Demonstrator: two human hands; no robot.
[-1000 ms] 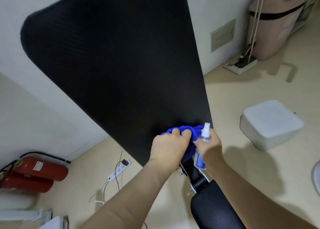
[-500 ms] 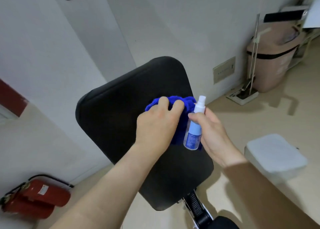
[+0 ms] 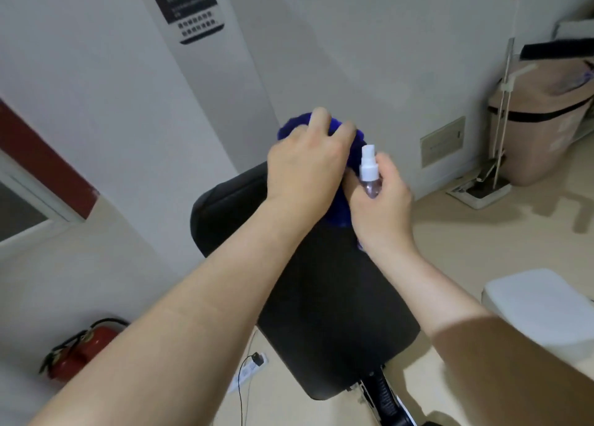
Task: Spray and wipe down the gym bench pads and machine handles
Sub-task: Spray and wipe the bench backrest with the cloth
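A black bench back pad (image 3: 328, 313) stands tilted up in the middle of the view. My left hand (image 3: 305, 165) presses a blue cloth (image 3: 340, 207) against the pad's far top edge, with the cloth bunched under the fingers. My right hand (image 3: 382, 200) sits just to the right of it, gripping a small clear spray bottle (image 3: 369, 171) with a white nozzle, held upright. The pad's top edge is hidden behind both hands.
White wall close behind the pad. A red fire extinguisher (image 3: 80, 348) lies at the lower left, and a power strip with a cable (image 3: 250, 367) is on the floor beneath the pad. A white box (image 3: 540, 310) sits at right; a beige bin (image 3: 546, 120) and a mop stand (image 3: 482, 190) are at the back right.
My left hand has run the blue cloth from the pad's near lower end up to its far top edge. My right hand followed with the bottle. The view has pulled back from the pad.
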